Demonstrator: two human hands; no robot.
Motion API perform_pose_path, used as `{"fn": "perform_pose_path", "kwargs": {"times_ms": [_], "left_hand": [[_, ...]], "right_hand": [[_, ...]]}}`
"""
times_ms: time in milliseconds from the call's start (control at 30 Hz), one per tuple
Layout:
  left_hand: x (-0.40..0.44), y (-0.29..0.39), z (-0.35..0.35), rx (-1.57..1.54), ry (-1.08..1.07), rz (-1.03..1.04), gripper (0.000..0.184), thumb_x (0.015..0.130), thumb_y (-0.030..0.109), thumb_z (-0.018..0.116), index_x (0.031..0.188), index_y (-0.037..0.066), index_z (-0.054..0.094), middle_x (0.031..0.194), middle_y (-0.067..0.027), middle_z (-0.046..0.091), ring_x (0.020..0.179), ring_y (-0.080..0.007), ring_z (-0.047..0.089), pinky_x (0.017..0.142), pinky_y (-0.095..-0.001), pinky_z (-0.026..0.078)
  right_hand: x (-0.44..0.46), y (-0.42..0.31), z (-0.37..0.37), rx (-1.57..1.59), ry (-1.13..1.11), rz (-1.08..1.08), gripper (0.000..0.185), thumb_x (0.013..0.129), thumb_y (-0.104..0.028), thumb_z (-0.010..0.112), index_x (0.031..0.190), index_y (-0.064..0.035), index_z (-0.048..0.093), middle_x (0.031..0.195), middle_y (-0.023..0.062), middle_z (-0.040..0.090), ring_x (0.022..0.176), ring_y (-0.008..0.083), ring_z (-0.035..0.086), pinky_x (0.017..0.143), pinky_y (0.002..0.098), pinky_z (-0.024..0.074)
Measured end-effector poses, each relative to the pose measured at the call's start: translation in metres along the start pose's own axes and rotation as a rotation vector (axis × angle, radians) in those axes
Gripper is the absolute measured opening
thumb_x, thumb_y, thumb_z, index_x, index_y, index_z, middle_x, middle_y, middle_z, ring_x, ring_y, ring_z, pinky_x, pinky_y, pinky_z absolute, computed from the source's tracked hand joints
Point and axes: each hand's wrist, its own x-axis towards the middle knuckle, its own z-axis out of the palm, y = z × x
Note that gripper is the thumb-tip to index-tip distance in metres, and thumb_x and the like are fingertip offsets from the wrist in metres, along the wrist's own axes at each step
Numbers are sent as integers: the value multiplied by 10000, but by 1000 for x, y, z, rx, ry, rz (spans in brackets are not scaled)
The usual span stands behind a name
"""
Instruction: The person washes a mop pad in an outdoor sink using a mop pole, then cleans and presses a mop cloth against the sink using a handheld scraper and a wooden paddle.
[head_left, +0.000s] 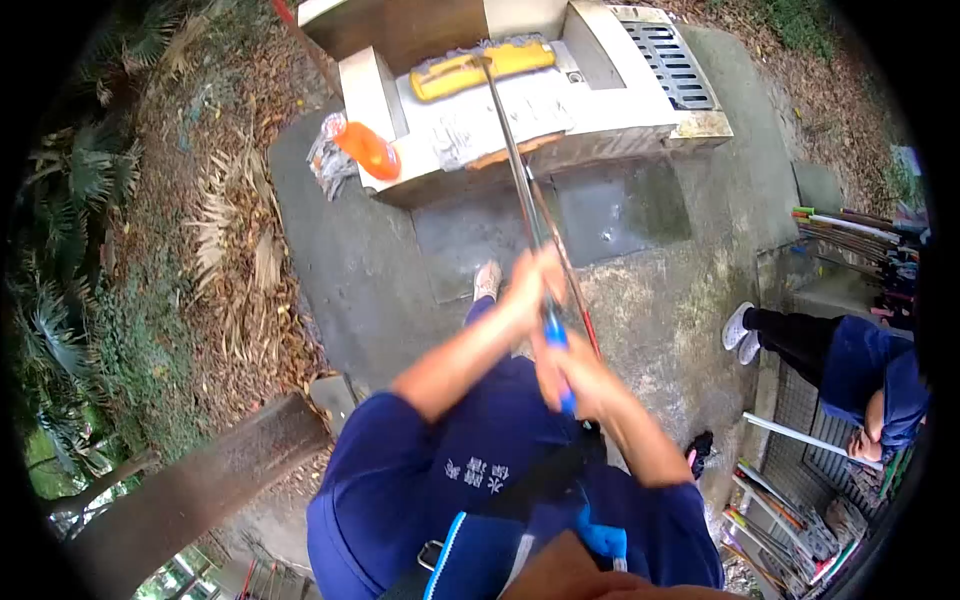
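Observation:
Both my hands are wrapped round one long mop pole (508,140). My left hand (535,283) grips it higher up, towards the mop head. Nearer my body, my right hand (580,378) holds the blue handle end, slightly blurred. At the pole's far end a yellow mop head (483,70) lies in the white basin. Grey-white cloth (480,130) hangs over the basin's front ledge with a brown-orange edge below it. An orange bottle (368,150) lies tilted on the basin's left corner, beside a grey rag (332,165).
A red pole leans under the mop pole. A metal drain grate (670,65) is at the upper right. On the right another person (870,370) in dark blue sits near bundled mops and poles (790,520). Leaves (250,250) and a beam (200,480) are at left.

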Motion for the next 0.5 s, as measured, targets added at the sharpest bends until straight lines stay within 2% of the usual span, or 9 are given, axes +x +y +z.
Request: {"fn": "perform_pose_path", "kwargs": {"times_ms": [33,100,167,233,300,367,400,433,500], "left_hand": [[-27,-12,10,-58,-107,-82,234,879,229,490,681,158,387,491,53,329,378,-82,327,360,-238,255],[-64,-39,32,-117,-117,-119,177,893,250,488,817,133,380,532,32,366,388,-81,351,387,-241,325],[-46,-23,53,-30,-181,54,215,892,252,489,760,106,403,517,24,372,391,-86,359,399,-256,350],[34,-12,32,79,-105,116,281,893,265,480,680,89,428,512,-24,445,412,-146,461,389,-298,408],[85,11,11,60,-36,182,364,893,273,466,575,114,390,465,19,358,377,-99,349,378,-263,326],[73,2,-21,178,-45,183,350,885,276,475,582,131,377,469,21,361,378,-94,341,369,-251,304],[43,-3,-15,143,-66,148,333,884,253,479,592,143,360,482,28,358,380,-91,339,363,-251,297],[11,-12,-2,-22,-40,19,304,887,230,470,617,139,366,483,31,348,376,-94,342,360,-249,300],[-43,-37,18,-16,-82,-55,197,892,225,486,763,134,369,547,16,381,435,-102,406,387,-257,366]], "right_hand": [[-36,0,-1,143,-42,124,153,809,-81,500,949,-66,439,499,0,389,349,103,376,314,263,318],[-90,-6,-7,73,62,208,200,785,-52,502,973,-49,434,496,0,385,336,100,366,311,259,315],[-82,-37,-9,-6,120,143,178,779,-36,497,949,-53,448,497,-13,386,331,87,350,311,246,306],[-14,-53,-32,133,34,92,142,769,-40,499,905,-55,462,502,-21,403,343,72,366,316,232,306],[62,-37,-49,192,-134,-49,112,769,-57,501,875,-57,465,504,-27,409,359,62,380,324,223,315],[58,-17,-32,225,-154,50,99,769,-70,503,860,-61,466,510,-25,409,370,68,389,329,225,322],[33,-8,-21,75,-56,1,121,757,-57,511,871,-65,468,521,-24,410,368,75,379,327,235,323],[-3,-6,-15,156,-47,56,170,750,-51,519,912,-56,467,523,-12,420,374,85,403,325,245,330],[-60,9,-24,141,-25,153,245,784,-51,501,1019,-42,431,505,-7,392,328,93,371,310,245,312]]}}
